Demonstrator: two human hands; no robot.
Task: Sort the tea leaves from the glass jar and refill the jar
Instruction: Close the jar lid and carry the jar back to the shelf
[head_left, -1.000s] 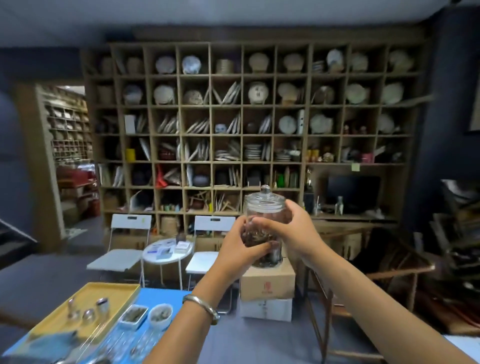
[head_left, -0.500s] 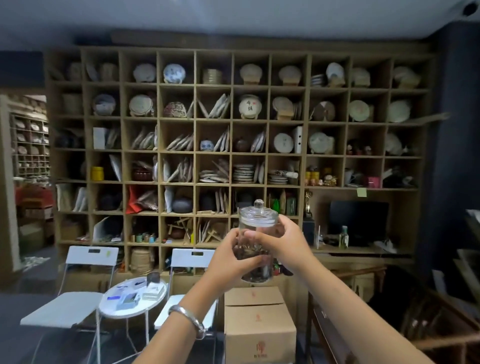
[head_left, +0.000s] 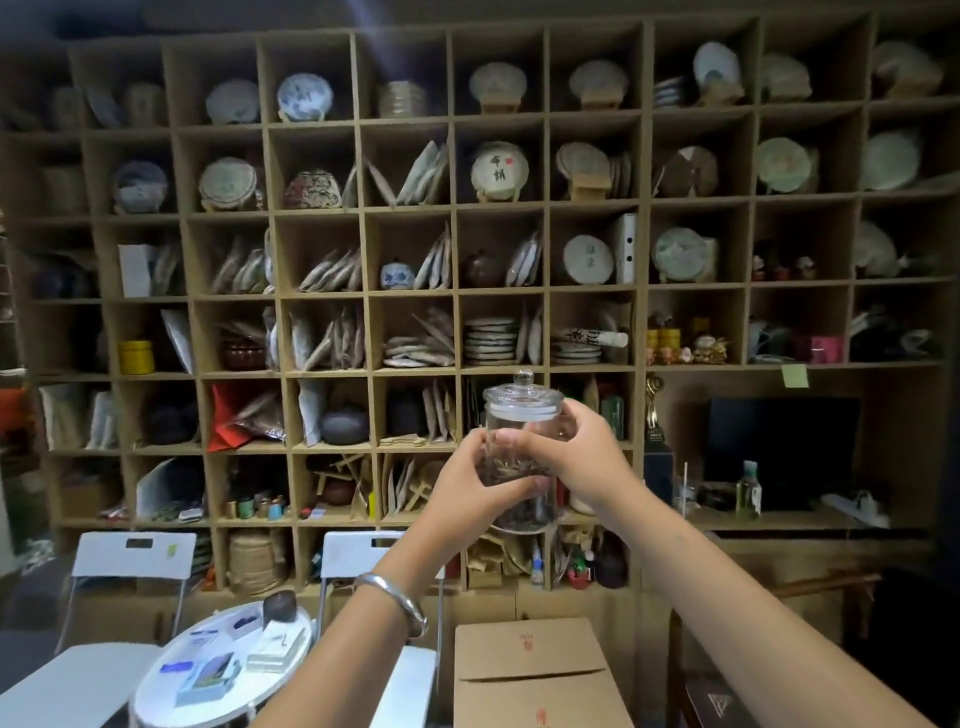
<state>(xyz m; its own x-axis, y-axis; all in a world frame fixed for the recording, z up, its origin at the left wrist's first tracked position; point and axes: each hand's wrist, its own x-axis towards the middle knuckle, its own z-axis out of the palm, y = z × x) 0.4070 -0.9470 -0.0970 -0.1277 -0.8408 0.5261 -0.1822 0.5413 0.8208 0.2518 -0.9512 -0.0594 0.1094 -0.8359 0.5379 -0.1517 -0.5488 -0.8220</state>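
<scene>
Before the shelves (head_left: 322, 374), both hands, left hand (head_left: 470, 496) and right hand (head_left: 584, 457), curl their fingers (head_left: 511, 486) round the upright, lidded glass jar (head_left: 522, 415) of tea leaves (head_left: 519, 512).

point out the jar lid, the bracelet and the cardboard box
jar lid (head_left: 523, 399), head view, on the clear rim below the knob
bracelet (head_left: 397, 597), head view, on the metal band at the left wrist
cardboard box (head_left: 524, 649), head view, on its top flap

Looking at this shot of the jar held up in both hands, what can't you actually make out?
Head view only:
- glass jar: its middle is covered by the left hand and right hand.
- tea leaves: quantity unclear behind fingers.
- cardboard box: cut off by the bottom edge.
- box stamp: too small to read.
</scene>
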